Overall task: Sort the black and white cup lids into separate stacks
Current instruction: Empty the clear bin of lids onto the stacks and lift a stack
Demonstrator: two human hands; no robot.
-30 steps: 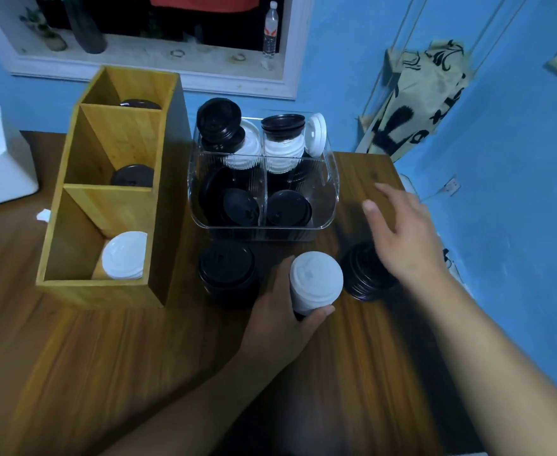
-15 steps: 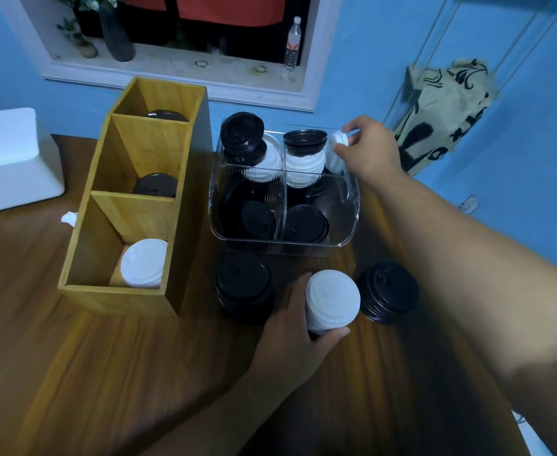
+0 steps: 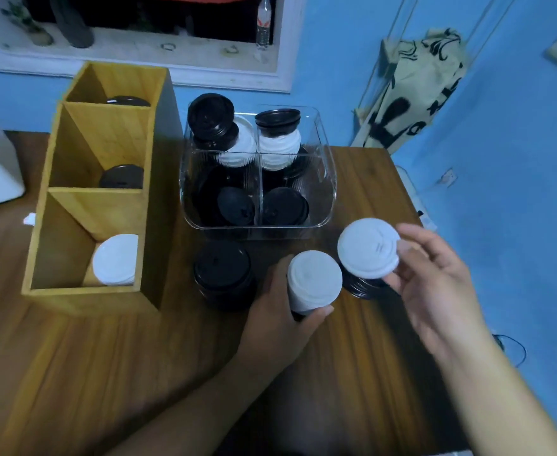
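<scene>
Your right hand (image 3: 435, 284) pinches one white lid (image 3: 367, 248) by its rim, just above a black stack (image 3: 362, 289). At its 9 o'clock, your left hand (image 3: 280, 320) wraps around the white stack (image 3: 313, 279) on the table (image 3: 139, 373). A second black stack (image 3: 222, 274) stands further toward 9. The clear bin (image 3: 331, 189) of mixed lids sits at 12 o'clock and the wooden organiser (image 3: 83, 301) at 10. The embossing on the lids is too blurred to read.

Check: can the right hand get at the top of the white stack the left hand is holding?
Probably yes. The right hand, pinching a white lid, is just beside the white stack; the left hand grips only its side, and nothing covers the top.
</scene>
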